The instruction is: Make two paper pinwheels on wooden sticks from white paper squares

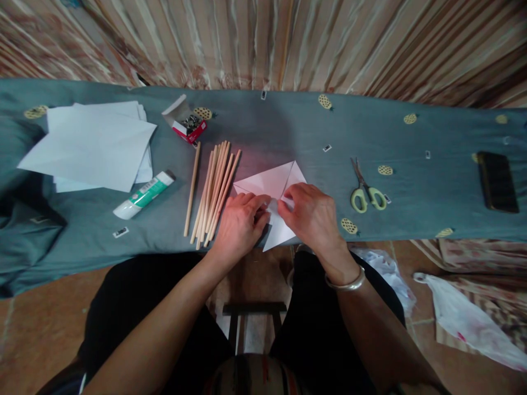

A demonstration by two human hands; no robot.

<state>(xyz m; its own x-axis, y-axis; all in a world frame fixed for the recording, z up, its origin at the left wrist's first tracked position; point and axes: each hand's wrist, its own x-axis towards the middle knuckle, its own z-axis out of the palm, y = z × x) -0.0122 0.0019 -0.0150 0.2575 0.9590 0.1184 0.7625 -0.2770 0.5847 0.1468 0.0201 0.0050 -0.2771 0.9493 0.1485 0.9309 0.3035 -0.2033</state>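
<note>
A white sheet of paper lies near the front edge of the cloth-covered surface, between my hands. Diagonal lines, creases or cuts, run in from its far corners, and one pointed corner sticks out toward me. My left hand is closed at the paper's left side, thumb and fingers pinching near the middle. From the other side my right hand, with a silver bangle at the wrist, pinches the paper close to its centre. The fingers hide the exact spot they grip. Several wooden sticks lie just left of my left hand.
To the left are a stack of white paper, a green-and-white glue tube and an opened red box of small metal pieces. Scissors and a dark phone lie to the right. Plastic bags are on the floor.
</note>
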